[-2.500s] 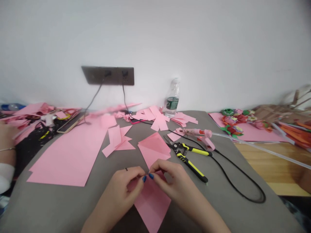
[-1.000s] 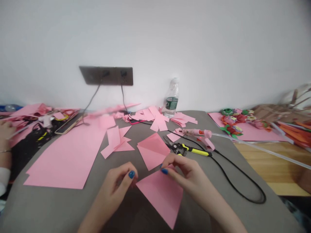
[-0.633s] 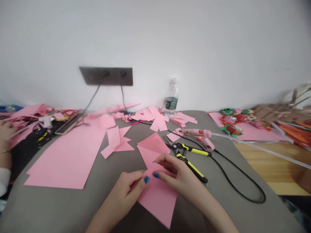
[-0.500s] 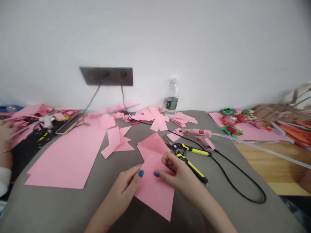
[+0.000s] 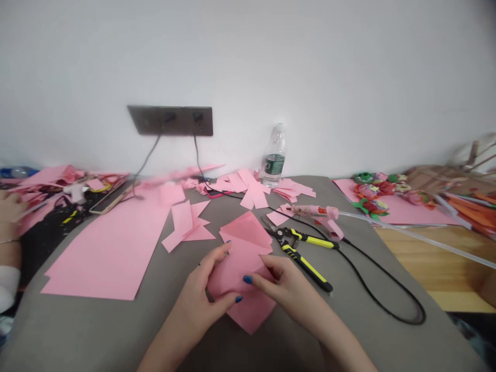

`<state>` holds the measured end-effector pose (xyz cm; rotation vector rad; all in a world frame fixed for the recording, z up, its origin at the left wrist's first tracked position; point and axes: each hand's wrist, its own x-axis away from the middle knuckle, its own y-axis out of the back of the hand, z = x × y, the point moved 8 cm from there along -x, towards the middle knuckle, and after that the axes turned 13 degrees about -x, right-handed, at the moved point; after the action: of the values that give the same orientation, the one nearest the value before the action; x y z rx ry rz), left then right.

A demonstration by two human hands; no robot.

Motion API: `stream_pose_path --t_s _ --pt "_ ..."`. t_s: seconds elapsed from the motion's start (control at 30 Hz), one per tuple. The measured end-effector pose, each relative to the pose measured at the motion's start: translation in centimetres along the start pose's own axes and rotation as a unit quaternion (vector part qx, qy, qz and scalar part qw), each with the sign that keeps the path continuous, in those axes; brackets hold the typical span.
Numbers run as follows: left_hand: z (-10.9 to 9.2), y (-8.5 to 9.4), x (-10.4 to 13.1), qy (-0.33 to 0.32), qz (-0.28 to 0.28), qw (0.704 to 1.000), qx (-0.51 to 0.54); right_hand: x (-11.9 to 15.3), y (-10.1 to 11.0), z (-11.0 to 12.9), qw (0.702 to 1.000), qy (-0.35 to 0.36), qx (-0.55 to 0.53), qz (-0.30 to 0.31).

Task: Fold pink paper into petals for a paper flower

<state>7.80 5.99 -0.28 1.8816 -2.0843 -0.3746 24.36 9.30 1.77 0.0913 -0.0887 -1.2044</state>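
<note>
I can't make out the index tip of the right hand behind the pink sheet, held here in both grips, the left hand spread wider.

Your left hand no longer pinches the pink sheet by its edge; thumb and forefinger now spread wide around it. The sheet, flatter before, bows, its lower corner higher. Your right hand, earlier at the top corner, holds the right side.
</note>
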Motion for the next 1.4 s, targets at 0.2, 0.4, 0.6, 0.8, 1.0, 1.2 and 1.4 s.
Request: stream_pose_path --t_s 0.2,0.4,0.6,0.8,1.0,1.2,1.4 --pt "0.5 -0.5 -0.5 0.05 -0.047 0.981 0.179 0.1 0.3 -0.4 0.987 -0.019 -0.157 -0.024" --pt "-0.7 -0.9 -0.2 0.026 0.023 0.997 0.074 0.2 0.6 -1.0 0.982 -0.015 -0.187 -0.035" --pt "-0.4 1.4 0.9 -0.021 -0.033 0.998 -0.043 0.4 1.8 0.5 0.992 0.062 -0.103 -0.025" --pt "-0.7 2.8 0.7 -0.032 -0.053 0.997 -0.052 1.1 1.4 2.2 0.986 0.121 -0.1 0.06" --pt "-1.3 0.4 -0.3 0.001 0.079 0.994 -0.078 1.6 0.7 2.8 0.985 0.141 -0.027 0.097" --pt "-1.7 0.2 0.0 -0.014 0.044 0.986 -0.162 1.3 1.2 2.1 0.995 0.09 -0.043 0.018" --pt "-3.5 0.1 0.2 -0.098 -0.001 0.974 -0.205 0.3 -1.3 2.0 0.996 0.083 0.014 0.032"
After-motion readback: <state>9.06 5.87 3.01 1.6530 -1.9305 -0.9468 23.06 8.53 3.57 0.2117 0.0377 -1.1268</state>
